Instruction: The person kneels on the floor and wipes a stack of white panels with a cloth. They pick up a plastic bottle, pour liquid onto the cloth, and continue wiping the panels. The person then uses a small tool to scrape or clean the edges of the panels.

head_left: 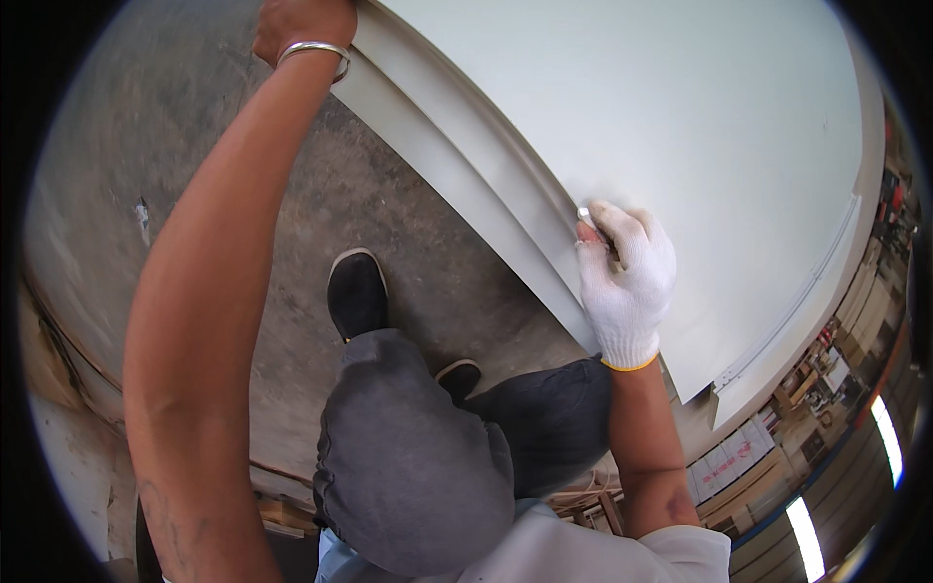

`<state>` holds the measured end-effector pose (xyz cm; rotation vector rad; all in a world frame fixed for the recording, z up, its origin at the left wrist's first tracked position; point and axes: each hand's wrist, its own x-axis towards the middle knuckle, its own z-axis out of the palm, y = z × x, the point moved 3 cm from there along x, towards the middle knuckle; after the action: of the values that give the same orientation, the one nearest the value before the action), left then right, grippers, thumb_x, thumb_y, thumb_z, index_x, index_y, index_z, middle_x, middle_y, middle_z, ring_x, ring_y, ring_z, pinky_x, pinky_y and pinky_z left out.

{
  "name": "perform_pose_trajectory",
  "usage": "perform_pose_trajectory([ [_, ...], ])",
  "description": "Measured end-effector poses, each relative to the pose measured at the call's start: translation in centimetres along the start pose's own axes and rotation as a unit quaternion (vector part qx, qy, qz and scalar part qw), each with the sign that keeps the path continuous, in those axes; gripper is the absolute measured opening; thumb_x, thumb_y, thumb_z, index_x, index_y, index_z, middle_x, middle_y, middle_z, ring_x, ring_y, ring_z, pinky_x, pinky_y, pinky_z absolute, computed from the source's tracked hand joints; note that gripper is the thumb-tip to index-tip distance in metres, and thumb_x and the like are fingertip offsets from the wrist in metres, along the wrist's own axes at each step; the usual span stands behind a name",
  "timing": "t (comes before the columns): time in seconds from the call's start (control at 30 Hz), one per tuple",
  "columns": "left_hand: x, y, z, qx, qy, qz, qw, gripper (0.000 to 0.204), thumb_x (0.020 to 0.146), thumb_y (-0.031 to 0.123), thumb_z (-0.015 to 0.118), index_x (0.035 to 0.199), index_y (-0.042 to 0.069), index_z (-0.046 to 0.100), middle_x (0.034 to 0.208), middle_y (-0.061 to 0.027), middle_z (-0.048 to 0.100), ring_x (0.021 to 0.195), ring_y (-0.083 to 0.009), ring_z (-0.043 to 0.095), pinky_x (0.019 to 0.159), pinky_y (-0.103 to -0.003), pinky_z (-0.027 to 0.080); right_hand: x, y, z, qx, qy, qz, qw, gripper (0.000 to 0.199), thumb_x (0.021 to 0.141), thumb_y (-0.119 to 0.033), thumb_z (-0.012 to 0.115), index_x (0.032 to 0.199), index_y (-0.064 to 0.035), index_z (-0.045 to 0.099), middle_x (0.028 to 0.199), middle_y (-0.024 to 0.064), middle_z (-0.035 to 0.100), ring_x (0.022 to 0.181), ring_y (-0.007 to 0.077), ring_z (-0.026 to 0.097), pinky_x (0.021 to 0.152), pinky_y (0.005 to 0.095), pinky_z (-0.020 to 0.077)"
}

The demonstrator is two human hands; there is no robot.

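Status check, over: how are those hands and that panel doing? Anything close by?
Left hand at edge of panel, grip unclear. Gloved right hand pinching what looks like a small white piece. Black shoe on floor beside panel.

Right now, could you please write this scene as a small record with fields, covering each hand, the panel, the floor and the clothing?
Left hand: bare, at the panel's edge, partly cut off; grip unclear
Left wrist: silver bangle
Right hand: pinching a small white piece, kind unclear
Right-hand cover: white glove, yellow-edged cuff
Panel: large, pale, with stepped edge
Floor: grey, stained
Clothing: grey trousers, dark shoes
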<state>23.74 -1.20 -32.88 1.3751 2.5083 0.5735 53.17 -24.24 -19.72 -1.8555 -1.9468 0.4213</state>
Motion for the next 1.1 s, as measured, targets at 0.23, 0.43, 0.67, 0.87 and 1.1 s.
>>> perform_pose_trajectory([
  [0.23,0.4,-0.1,0.8,0.004,-0.017,-0.021,1.0,0.042,0.11,0.032,0.045,0.119,0.006,0.076,0.12,-0.0222,0.076,0.116,-0.0426,0.071,0.099,-0.054,0.054,0.8,-0.5,0.3,0.002,0.009,0.001,1.0,0.029,0.08,0.0,0.081,0.106,-0.0094,0.073,0.086,0.0076,0.066,0.074,0.0277,0.062,0.068,0.0396,0.0481],
  [0.43,0.3,-0.2,0.9,0.019,-0.021,0.018,0.999,0.042,0.111,0.034,0.045,0.124,0.007,0.074,0.126,-0.022,0.074,0.12,-0.0429,0.069,0.101,-0.055,0.052,1.0,-0.5,0.3,-0.007,0.003,-0.025,1.0,0.029,0.08,0.002,0.08,0.106,-0.0088,0.073,0.084,0.0069,0.065,0.072,0.0266,0.061,0.066,0.0385,0.0474],
  [0.67,-0.5,1.0,-0.9,0.007,-0.054,-0.043,0.998,0.048,0.112,0.041,0.044,0.127,0.007,0.074,0.128,-0.0232,0.074,0.122,-0.0446,0.068,0.104,-0.056,0.05,0.9,-0.5,0.3,0.006,-0.018,0.009,1.0,0.03,0.08,0.003,0.08,0.107,-0.0087,0.073,0.084,0.007,0.064,0.072,0.0259,0.059,0.066,0.0372,0.0469],
  [0.87,-0.6,1.0,-1.4,-0.017,-0.059,-0.054,0.997,0.055,0.114,0.044,0.036,0.123,0.004,0.074,0.127,-0.0246,0.073,0.119,-0.0448,0.069,0.103,-0.056,0.05,0.9,-0.9,0.0,0.005,0.022,-0.039,0.999,0.032,0.08,0.004,0.079,0.108,-0.0092,0.072,0.083,0.0073,0.063,0.074,0.0262,0.06,0.068,0.0381,0.0477],
  [1.1,0.2,0.6,-0.4,-0.051,-0.063,-0.024,0.996,0.057,0.114,0.043,0.033,0.12,0.005,0.075,0.126,-0.0241,0.073,0.12,-0.0458,0.067,0.103,-0.055,0.051,0.8,-0.7,0.3,-0.014,0.004,-0.035,0.999,0.03,0.08,0.003,0.08,0.106,-0.0096,0.072,0.083,0.0077,0.064,0.072,0.0273,0.06,0.068,0.039,0.0488],
])
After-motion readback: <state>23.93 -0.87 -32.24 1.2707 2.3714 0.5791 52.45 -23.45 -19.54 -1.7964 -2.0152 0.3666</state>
